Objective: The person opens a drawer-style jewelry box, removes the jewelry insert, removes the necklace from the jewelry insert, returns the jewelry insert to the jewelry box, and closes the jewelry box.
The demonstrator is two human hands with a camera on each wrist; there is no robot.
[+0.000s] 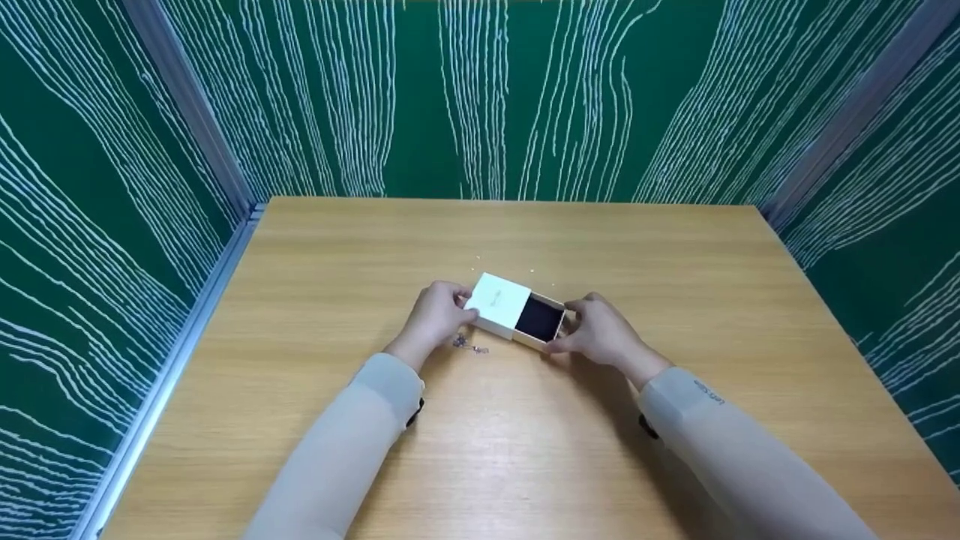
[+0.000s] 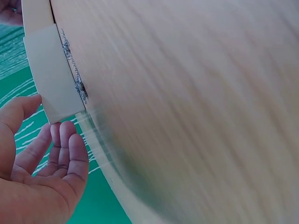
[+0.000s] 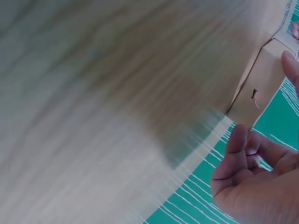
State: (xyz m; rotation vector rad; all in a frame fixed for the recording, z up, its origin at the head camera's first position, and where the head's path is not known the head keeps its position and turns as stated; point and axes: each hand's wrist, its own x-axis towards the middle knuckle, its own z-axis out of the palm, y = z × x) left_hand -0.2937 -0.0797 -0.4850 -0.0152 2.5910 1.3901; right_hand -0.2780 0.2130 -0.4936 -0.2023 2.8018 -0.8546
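A small white sliding box (image 1: 496,304) lies tilted on the table, its drawer part-way out toward the right and showing a dark insert (image 1: 541,318). With thumb and fingers, my left hand (image 1: 433,315) holds the left end of the outer sleeve (image 2: 53,70). On the other side, my right hand (image 1: 602,330) grips the drawer's outer end between thumb and fingers. That end (image 3: 250,95) has a small ribbon-like tab in the right wrist view. Beside the box's near long side, by my left hand, lies a thin silvery chain (image 1: 471,346) with dark ornaments.
Tiny pale specks (image 1: 532,271) dot the wooden table (image 1: 360,255) behind the box. Green panels with white wavy lines (image 1: 420,97) stand at the back and both sides, with metal posts (image 1: 191,105) at the corners.
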